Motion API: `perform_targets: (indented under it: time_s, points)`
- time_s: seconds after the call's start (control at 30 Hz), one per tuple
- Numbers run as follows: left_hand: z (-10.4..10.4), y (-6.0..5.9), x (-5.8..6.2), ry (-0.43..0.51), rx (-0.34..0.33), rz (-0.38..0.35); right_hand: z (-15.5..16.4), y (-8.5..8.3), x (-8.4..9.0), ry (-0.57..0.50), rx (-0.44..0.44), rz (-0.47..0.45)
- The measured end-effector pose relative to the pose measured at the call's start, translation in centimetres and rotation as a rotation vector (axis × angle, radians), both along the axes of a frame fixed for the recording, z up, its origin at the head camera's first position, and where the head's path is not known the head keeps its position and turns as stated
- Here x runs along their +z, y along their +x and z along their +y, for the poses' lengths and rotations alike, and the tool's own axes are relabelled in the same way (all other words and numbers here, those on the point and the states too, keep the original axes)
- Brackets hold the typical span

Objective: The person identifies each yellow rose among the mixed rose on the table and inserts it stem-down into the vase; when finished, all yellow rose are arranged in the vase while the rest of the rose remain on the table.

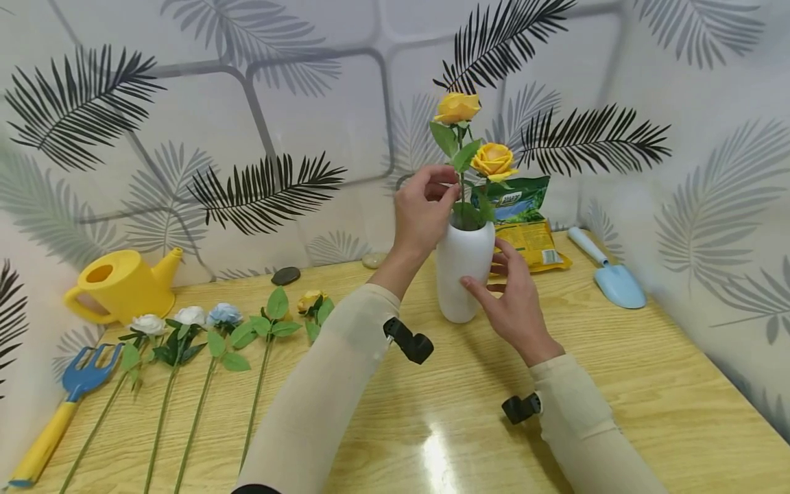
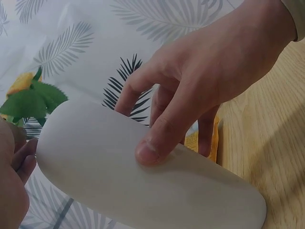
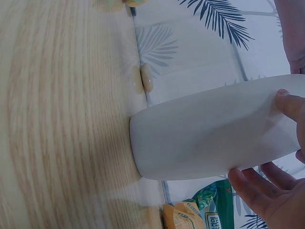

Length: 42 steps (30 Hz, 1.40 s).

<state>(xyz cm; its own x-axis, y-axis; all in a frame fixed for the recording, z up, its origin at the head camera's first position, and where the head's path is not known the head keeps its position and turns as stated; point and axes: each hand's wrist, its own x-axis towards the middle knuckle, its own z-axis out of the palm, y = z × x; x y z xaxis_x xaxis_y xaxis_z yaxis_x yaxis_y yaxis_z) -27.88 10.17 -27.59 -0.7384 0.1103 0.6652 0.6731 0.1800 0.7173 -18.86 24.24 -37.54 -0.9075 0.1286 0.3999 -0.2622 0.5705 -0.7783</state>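
Observation:
A white vase (image 1: 459, 267) stands on the wooden table (image 1: 617, 384) with two yellow roses (image 1: 457, 108) in it. My left hand (image 1: 422, 206) is at the vase's mouth, fingers curled at the taller rose's stem. My right hand (image 1: 515, 302) holds the vase lower down, thumb on the front and fingers behind. The left wrist view shows the right hand (image 2: 214, 76) with its thumb pressed on the vase (image 2: 119, 176), and the left hand (image 2: 12, 167) at the frame's edge. In the right wrist view the right hand's fingers (image 3: 271, 195) wrap the vase (image 3: 205, 138).
Several loose flowers lie in a row at the table's left: white (image 1: 148, 322), blue (image 1: 223, 314) and yellow (image 1: 308, 300). A yellow watering can (image 1: 123, 285) and a blue hand rake (image 1: 80, 377) are further left. Behind the vase lie bags (image 1: 531, 237), a blue trowel (image 1: 611, 278) and pebbles (image 1: 286, 276).

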Motion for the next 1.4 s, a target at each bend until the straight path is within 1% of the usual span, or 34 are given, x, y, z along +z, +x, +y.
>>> perform_targets:
  time_s: [0.17,0.37,0.63,0.8,1.07,1.23,1.4]
  points:
    - [0.0,0.0,-0.2,-0.023,0.004,0.019,0.0,0.0,0.0,-0.002,-0.005,-0.013]
    - [-0.1,-0.1,-0.5,-0.053,0.009,0.005,0.0,0.0,0.0,0.006,-0.003,-0.010]
    - [-0.6,0.0,-0.6,-0.079,-0.008,0.016,-0.1,-0.2,0.0,0.012,0.000,0.000]
    - [-0.9,0.0,-0.7,-0.103,-0.021,-0.007,-0.1,-0.1,0.0,0.009,-0.003,-0.010]
    - [-1.5,0.2,-0.7,-0.133,-0.021,-0.048,-0.1,-0.1,0.0,0.015,-0.013,-0.002]
    - [-1.8,0.4,-0.8,-0.145,-0.019,-0.050,-0.1,-0.2,-0.1,0.015,-0.013,-0.004]
    - [-2.1,0.4,-0.9,-0.134,-0.016,-0.037,-0.2,-0.1,0.0,0.004,-0.010,-0.009]
